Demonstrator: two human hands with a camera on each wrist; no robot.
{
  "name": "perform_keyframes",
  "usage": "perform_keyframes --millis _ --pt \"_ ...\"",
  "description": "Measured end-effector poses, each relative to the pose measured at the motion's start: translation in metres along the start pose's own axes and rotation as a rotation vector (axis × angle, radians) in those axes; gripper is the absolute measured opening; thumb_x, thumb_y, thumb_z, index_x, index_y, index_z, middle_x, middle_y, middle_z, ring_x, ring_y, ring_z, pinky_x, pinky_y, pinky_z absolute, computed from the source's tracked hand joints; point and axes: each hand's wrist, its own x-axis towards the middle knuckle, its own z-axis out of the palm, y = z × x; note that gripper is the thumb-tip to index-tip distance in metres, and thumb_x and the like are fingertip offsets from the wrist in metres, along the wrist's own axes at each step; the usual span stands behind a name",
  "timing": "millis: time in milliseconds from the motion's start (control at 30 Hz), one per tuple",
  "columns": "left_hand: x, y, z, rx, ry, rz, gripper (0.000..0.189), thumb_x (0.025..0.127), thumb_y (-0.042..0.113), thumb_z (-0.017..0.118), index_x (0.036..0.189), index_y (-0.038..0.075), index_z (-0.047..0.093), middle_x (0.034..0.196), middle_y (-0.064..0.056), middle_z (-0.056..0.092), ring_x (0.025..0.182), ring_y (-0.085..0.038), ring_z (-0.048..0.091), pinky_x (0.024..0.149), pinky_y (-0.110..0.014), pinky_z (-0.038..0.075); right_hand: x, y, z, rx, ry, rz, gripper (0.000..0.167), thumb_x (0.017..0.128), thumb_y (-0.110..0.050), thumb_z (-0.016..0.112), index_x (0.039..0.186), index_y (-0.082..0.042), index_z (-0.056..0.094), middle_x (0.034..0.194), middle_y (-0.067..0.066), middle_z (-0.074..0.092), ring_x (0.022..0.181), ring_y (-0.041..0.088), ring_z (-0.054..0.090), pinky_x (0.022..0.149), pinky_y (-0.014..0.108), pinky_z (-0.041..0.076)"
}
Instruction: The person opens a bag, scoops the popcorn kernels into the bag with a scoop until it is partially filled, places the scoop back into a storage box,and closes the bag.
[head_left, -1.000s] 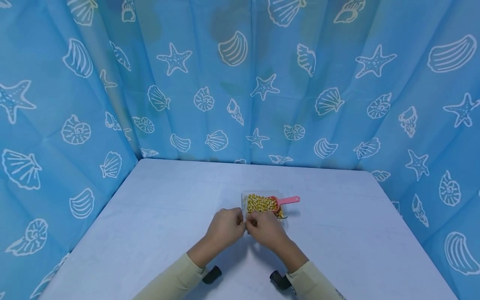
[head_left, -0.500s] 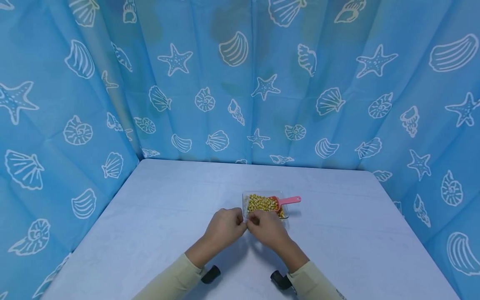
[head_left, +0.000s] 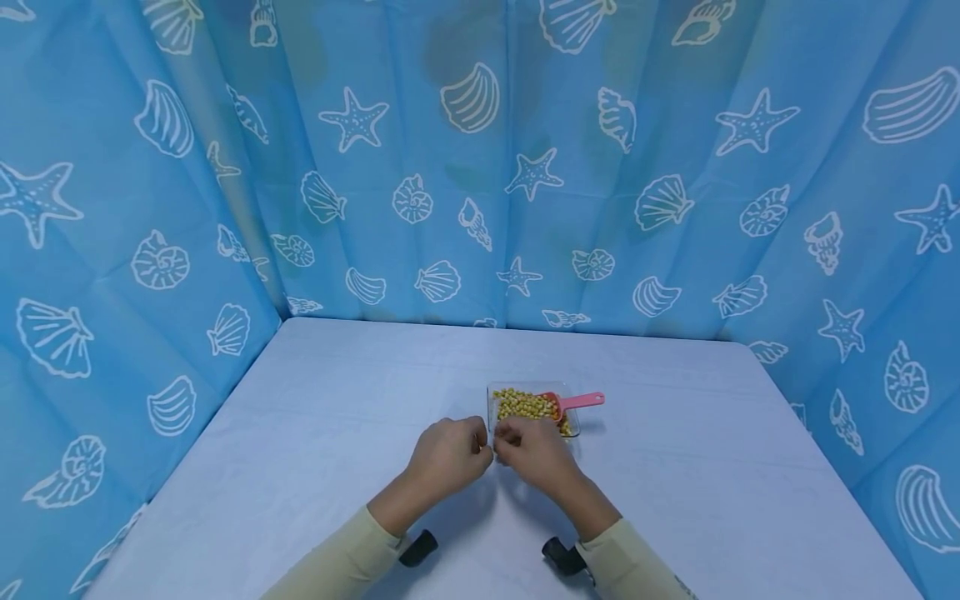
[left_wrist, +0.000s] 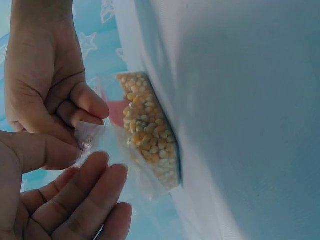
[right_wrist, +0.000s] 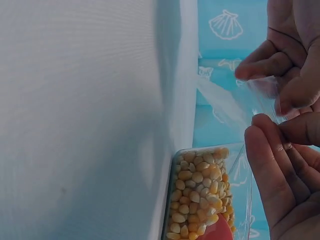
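Note:
A thin clear plastic bag [left_wrist: 142,172] hangs between my two hands, in front of the dish. My left hand [head_left: 450,452] pinches one side of its edge between thumb and fingers. Close beside it, my right hand [head_left: 542,454] pinches the other side, and its remaining fingers are bent in the right wrist view. Just beyond the hands stands a clear rectangular dish [right_wrist: 241,200] full of yellow corn kernels [head_left: 523,404]. A pink scoop [head_left: 583,400] lies in the corn, its handle sticking out over the right side. From the head view the bag is barely visible.
A white cloth covers the table [head_left: 360,375]. Blue curtains [head_left: 420,150] with white shell and starfish prints close off the back and both sides. Black wrist devices [head_left: 418,548] sit beneath the sleeves.
The fingertips of my right hand have shifted slightly, leaving a small gap from the left hand. Dish and scoop stay put; the head view has drifted a little.

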Motion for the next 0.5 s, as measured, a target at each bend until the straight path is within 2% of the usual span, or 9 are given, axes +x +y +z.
perform_keyframes --millis 233,400,500 --pt "0.0045 0.0016 -0.0001 -0.009 0.012 -0.010 0.009 0.085 0.015 0.069 0.091 0.010 0.065 0.060 0.010 0.059 0.044 0.001 0.045 0.042 -0.021 0.039 -0.0012 0.0019 -0.0011 0.046 -0.041 -0.029 0.010 0.091 -0.011 0.065 0.098 -0.008 0.072 0.073 -0.010 0.066 0.063 0.002 0.060 0.056 0.024 0.051" --pt "0.0055 0.0016 -0.0020 -0.042 0.009 0.002 0.014 0.084 0.006 0.064 0.098 0.006 0.066 0.057 0.011 0.057 0.042 0.000 0.045 0.043 -0.022 0.040 -0.0017 0.0034 -0.0015 0.036 -0.030 -0.049 0.011 0.091 -0.010 0.065 0.099 -0.008 0.073 0.073 -0.011 0.066 0.062 0.001 0.059 0.055 0.024 0.050" --pt "0.0064 0.0012 -0.0023 -0.051 0.009 0.006 0.014 0.084 0.005 0.064 0.098 0.006 0.067 0.056 0.012 0.055 0.042 -0.001 0.045 0.042 -0.022 0.040 -0.0012 0.0041 -0.0002 -0.021 0.002 -0.067 0.007 0.091 -0.012 0.066 0.091 -0.013 0.072 0.068 -0.014 0.062 0.058 0.002 0.054 0.052 0.023 0.048"
